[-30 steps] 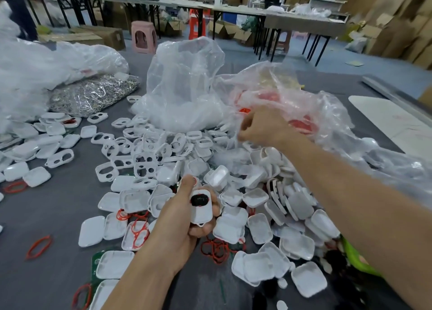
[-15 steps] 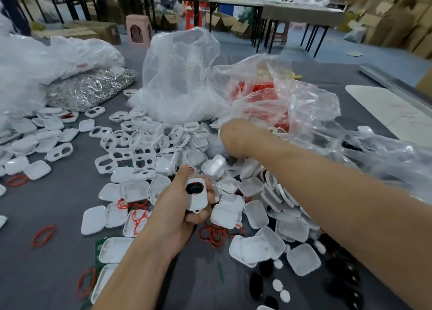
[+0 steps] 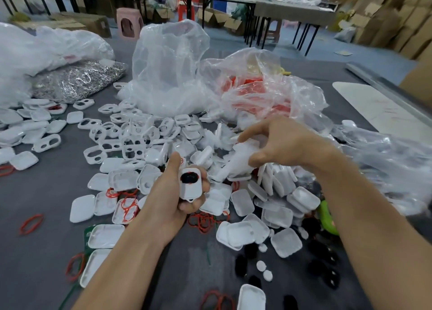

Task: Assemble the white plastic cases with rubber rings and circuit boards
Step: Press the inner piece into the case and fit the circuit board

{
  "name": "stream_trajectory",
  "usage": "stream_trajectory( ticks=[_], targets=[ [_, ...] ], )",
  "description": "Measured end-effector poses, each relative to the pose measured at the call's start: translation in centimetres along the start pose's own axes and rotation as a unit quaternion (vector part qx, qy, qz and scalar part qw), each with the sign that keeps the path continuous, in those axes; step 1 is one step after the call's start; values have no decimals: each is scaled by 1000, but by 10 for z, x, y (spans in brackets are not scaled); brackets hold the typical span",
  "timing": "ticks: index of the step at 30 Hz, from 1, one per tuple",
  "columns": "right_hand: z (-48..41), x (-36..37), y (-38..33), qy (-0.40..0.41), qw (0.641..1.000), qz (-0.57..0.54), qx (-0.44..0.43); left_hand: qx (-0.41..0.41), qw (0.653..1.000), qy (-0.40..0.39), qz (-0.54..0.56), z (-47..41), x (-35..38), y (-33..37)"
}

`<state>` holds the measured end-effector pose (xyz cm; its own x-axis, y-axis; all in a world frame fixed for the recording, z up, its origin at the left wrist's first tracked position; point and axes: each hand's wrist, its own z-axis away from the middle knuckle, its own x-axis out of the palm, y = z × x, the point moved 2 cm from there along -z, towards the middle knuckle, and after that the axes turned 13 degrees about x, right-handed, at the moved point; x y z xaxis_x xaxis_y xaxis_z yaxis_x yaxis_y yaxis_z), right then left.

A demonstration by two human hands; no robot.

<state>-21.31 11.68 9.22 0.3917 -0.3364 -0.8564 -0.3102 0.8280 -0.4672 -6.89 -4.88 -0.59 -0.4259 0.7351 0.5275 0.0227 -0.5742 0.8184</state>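
L hand [image 3: 168, 192] clamps white case [image 3: 190, 190], long axis upright, black insert [image 3: 189, 177] on top | R hand [image 3: 287, 143] up-right of it, nearer case pile [image 3: 280, 206] | R fingers part-curled, blurry, can't tell if holding

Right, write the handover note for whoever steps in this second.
Left hand: grips a white case with a black oval insert showing, above the grey table.
Right hand: over the pile of white case halves, thumb and fingers around a blurred white piece; grip unclear.
Red rubber rings: some loose on the table, more in the clear bag behind.
Done: one case partly fitted. Left: finish it, then work through the pile. Circuit boards not clearly seen.
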Motion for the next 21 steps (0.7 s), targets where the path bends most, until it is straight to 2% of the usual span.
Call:
stream_trajectory(
  ticks=[3, 6, 9, 11, 15, 17, 19, 21],
  targets=[
    [17, 2, 8, 14, 998, -54, 12, 13, 999, -15, -25, 1, 3, -2],
    [29, 9, 16, 0, 999, 24, 32, 12, 999, -25, -47, 2, 5, -6],
    [35, 10, 28, 77, 994, 48, 55, 12, 998, -23, -52, 2, 4, -7],
    [40, 11, 36, 131, 989, 25, 69, 11, 998, -15, -54, 2, 4, -6],
    [50, 12, 45, 280, 956, -86, 25, 14, 998, -13, -67, 4, 6, -6],
    [55, 17, 47, 321, 934, -157, 3, 16, 997, -13, -75, 4, 6, -6],
    [59, 25, 50, 298, 911, -284, 25, 19, 996, -11, -85, 5, 7, -7],
    [66, 36, 48, 203, 864, -457, 56, 22, 996, -9, -89, 5, 8, -8]
  ],
)
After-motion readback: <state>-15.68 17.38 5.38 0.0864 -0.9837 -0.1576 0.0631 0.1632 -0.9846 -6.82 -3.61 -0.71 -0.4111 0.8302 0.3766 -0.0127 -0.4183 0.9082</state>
